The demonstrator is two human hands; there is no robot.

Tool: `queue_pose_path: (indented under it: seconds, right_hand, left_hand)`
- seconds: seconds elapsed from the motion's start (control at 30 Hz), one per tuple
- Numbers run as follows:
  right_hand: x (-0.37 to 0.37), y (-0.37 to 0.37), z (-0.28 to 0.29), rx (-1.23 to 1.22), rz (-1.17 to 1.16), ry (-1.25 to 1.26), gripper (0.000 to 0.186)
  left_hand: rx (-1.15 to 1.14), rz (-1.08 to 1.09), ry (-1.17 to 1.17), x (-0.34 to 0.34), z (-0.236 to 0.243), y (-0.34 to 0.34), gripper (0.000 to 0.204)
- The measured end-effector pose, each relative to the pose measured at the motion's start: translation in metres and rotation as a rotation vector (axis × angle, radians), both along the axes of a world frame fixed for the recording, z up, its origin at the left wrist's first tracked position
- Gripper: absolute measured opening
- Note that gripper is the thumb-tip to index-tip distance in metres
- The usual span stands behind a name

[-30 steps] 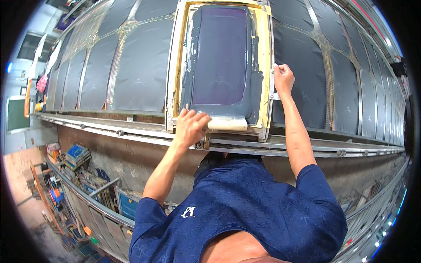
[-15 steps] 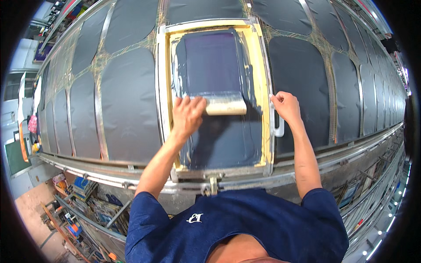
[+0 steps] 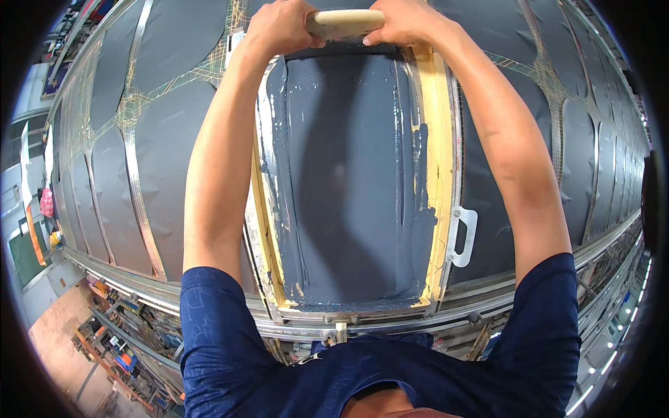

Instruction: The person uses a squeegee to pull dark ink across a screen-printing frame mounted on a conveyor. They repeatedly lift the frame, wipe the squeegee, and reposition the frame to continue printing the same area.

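Note:
With arms stretched forward, I hold a pale squeegee (image 3: 345, 23) at the far end of a screen-printing frame (image 3: 437, 174). My left hand (image 3: 280, 26) is closed round its left end, and my right hand (image 3: 405, 22) grips the right end. The squeegee's lower edge is largely hidden. Dark grey ink (image 3: 369, 181) coats the screen in a smooth sheet. Thicker wet ridges run down both sides, beside the yellow-edged inner border. A shadow falls along the middle of the ink.
A white loop handle (image 3: 463, 237) sticks out from the frame's right side. Dark sheets (image 3: 171, 160) line the long table on both sides, with patterned strips between them. A metal rail (image 3: 404, 326) runs along the near edge. Cluttered shelving (image 3: 129, 348) stands at lower left.
The squeegee has gone from mid-screen to the far end. My right hand has left the frame's right side and joined the left on it. Grey ink now covers the former dark purple area.

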State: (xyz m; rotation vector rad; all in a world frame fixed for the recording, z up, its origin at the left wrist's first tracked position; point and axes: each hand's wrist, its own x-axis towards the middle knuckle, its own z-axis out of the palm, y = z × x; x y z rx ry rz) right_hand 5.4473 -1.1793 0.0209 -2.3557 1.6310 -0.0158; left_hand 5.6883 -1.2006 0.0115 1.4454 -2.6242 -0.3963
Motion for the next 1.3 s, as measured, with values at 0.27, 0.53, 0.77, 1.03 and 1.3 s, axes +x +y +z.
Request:
queue_pose_path:
  seconds: [0.27, 0.53, 0.77, 1.03, 1.3]
  right_hand:
    - [0.003, 0.042, -0.008, 0.054, 0.014, -0.037, 0.044]
    - [0.033, 0.239, -0.008, 0.05, 0.102, -0.127, 0.033]
    - [0.055, 0.44, -0.003, 0.003, 0.103, -0.134, 0.024]
    - [0.046, 0.386, 0.007, 0.084, 0.111, -0.099, 0.026]
    - [0.008, 0.093, 0.003, 0.034, 0.092, -0.133, 0.038]
  left_hand:
    - [0.002, 0.027, -0.066, 0.006, -0.008, 0.04, 0.044]
    - [0.01, 0.043, -0.002, 0.038, -0.007, 0.248, 0.026]
    - [-0.032, 0.003, 0.188, 0.063, -0.001, 0.451, 0.015]
    - [0.04, -0.047, 0.093, 0.059, 0.009, 0.393, 0.021]
    - [-0.105, -0.035, 0.006, 0.024, 0.01, 0.11, 0.031]
